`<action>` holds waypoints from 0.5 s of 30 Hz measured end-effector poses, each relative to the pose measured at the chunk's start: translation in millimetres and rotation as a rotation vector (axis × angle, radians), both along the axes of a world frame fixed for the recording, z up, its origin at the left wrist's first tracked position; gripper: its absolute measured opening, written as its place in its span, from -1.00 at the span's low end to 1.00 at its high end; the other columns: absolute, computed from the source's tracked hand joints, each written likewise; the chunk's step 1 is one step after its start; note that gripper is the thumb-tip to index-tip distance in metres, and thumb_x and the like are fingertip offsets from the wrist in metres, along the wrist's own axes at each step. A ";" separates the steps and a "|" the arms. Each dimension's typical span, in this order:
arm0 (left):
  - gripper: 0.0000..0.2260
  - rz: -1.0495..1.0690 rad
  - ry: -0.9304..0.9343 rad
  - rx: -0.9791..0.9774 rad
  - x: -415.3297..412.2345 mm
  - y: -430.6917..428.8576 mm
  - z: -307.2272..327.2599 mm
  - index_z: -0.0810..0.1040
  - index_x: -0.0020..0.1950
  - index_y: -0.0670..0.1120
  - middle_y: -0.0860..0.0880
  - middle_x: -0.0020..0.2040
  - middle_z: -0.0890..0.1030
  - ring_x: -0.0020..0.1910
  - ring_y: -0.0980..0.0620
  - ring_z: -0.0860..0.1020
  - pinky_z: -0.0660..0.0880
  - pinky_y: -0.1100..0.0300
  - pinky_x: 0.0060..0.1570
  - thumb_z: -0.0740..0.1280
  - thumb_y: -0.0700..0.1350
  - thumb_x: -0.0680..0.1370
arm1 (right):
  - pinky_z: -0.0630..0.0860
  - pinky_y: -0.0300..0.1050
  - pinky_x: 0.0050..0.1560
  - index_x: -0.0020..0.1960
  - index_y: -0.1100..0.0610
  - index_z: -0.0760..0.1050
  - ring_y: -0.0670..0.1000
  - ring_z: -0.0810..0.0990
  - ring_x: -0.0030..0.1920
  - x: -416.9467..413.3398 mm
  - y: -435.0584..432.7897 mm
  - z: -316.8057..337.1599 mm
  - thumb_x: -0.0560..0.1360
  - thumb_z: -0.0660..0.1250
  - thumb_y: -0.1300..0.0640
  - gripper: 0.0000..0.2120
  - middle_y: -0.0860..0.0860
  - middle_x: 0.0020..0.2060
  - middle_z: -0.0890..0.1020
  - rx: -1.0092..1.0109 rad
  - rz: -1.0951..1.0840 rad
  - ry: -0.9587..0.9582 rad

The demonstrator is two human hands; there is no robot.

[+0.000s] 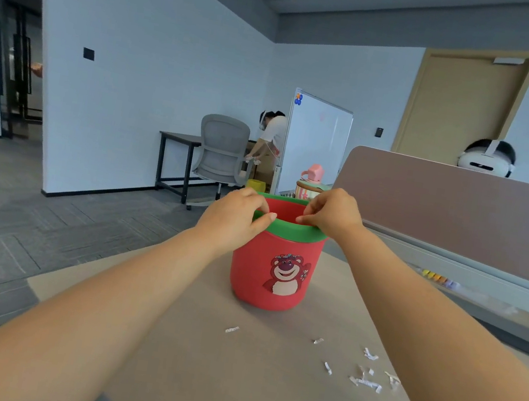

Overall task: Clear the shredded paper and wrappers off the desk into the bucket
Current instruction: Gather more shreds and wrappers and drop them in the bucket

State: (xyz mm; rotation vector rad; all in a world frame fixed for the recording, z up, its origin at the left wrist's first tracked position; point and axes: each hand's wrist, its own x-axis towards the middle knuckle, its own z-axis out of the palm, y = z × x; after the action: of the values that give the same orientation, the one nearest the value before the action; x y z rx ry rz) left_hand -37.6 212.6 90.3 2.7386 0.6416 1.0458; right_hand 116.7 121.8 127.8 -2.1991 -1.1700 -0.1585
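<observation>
A red bucket (275, 264) with a green rim and a bear picture stands upright on the brown desk (227, 385), in the middle. My left hand (236, 216) is at the rim's left side, fingers curled shut and thumb against the green edge. My right hand (332, 212) hovers over the rim's right side, fingertips pinched together and pointing down into the mouth. No paper shows in either hand. White shredded paper scraps (366, 383) lie scattered on the desk near my right forearm, with a single scrap (231, 329) nearer the middle.
A brown partition panel (462, 214) borders the desk on the right, with a shelf holding small coloured items (438, 278) below it. Behind the bucket sit a pink toy stack (311, 181), a whiteboard (316, 139), an office chair (222, 148) and a person bent over a table.
</observation>
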 end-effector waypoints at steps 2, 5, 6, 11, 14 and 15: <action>-0.75 -0.008 0.030 -0.016 -0.8 1.5 -2.1 0.52 0.09 -0.08 -0.04 0.13 0.52 0.13 -0.01 0.48 0.40 0.10 0.03 0.18 0.03 0.56 | 0.58 -0.02 0.04 -0.18 0.14 0.66 0.04 0.60 -0.07 0.4 -1.3 -2.4 0.35 0.48 0.09 -0.87 0.08 -0.11 0.69 0.013 0.010 0.003; -0.77 -0.031 0.018 -0.025 0.9 4.3 -7.4 0.50 0.12 -0.07 -0.04 0.14 0.53 0.15 -0.04 0.49 0.43 0.05 0.07 0.18 0.00 0.57 | 0.57 0.06 0.06 -0.05 0.12 0.65 0.09 0.59 -0.03 -0.2 -2.3 -6.1 0.46 0.34 0.03 -0.80 0.10 -0.04 0.68 0.028 0.012 -0.009; -0.76 -0.042 0.017 -0.031 1.7 5.0 -9.5 0.50 0.15 -0.07 -0.04 0.18 0.52 0.20 -0.05 0.47 0.43 0.04 0.11 0.18 -0.01 0.57 | 0.56 0.10 0.07 -0.03 0.12 0.64 0.12 0.59 -0.01 -1.7 -3.7 -7.0 0.51 0.27 0.01 -0.77 0.12 -0.03 0.67 0.017 0.018 -0.009; -0.53 0.038 0.051 0.017 -0.9 -3.0 -27.2 0.21 0.44 -0.06 -0.08 0.52 0.13 0.52 -0.08 0.00 0.07 -0.10 0.47 0.18 0.00 0.56 | 0.44 0.03 0.23 0.25 0.11 0.47 0.15 0.48 0.21 -9.4 -16.0 -20.0 0.58 0.09 0.12 -0.69 0.12 0.22 0.55 0.033 0.135 -0.034; -0.53 0.115 -0.079 0.035 -12.4 -21.9 -50.7 0.25 0.40 -0.11 -0.13 0.44 0.21 0.43 -0.14 0.17 0.16 -0.01 0.41 0.24 -0.02 0.52 | 0.33 0.01 0.31 0.27 0.11 0.44 0.15 0.41 0.28 -13.0 -28.8 -33.5 0.54 0.16 0.19 -0.69 0.11 0.27 0.49 0.172 0.135 -0.103; -0.56 0.130 -0.096 0.015 -16.2 -28.6 -60.5 0.29 0.35 -0.12 -0.14 0.38 0.28 0.37 -0.14 0.25 0.24 0.01 0.35 0.25 -0.03 0.51 | 0.30 0.01 0.33 0.25 0.12 0.44 0.15 0.39 0.28 -13.9 -34.2 -39.3 0.52 0.18 0.21 -0.69 0.11 0.27 0.48 0.215 0.129 -0.129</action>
State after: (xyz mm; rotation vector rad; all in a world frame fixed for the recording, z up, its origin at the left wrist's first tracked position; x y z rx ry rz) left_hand -53.8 184.0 29.9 2.6703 0.8080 1.2063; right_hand 102.9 87.6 88.5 -1.9436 -1.2967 -0.3591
